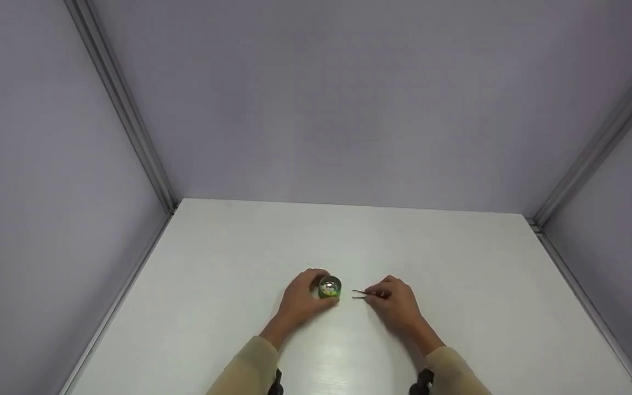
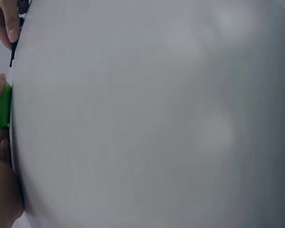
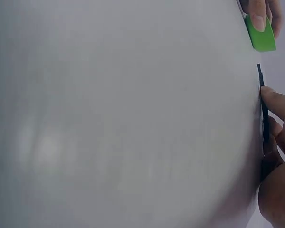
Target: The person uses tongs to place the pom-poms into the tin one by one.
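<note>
The left hand [image 1: 300, 300] is curled round a small green container [image 1: 329, 287], fingers at its far side and thumb at its near side, steadying it upright on the worktop [image 1: 458, 263]. The left wrist view confirms a fingertip against the green wall [image 2: 2, 104]. The right hand [image 1: 395, 300] pinches a pair of dark tweezers [image 1: 361, 294] between thumb and fingers, the tips pointing left toward the container and stopping just short of it. The tips stand slightly apart, and nothing can be seen between them. In the right wrist view the tweezers [image 3: 262, 102] lie flat along the worktop under the fingers [image 3: 275, 97], with the green container [image 3: 261, 35] just beyond the tips.

The container is open at the top and holds small pale and yellowish pieces, too small to identify. It sits near the middle of the worktop, toward the near edge.

Assessment: work with the tweezers appears to be at an early or intermediate point. No piece lies outside the container, and none is gripped. Both sleeves [image 1: 250, 367] are beige. Grey walls enclose the worktop on three sides.
</note>
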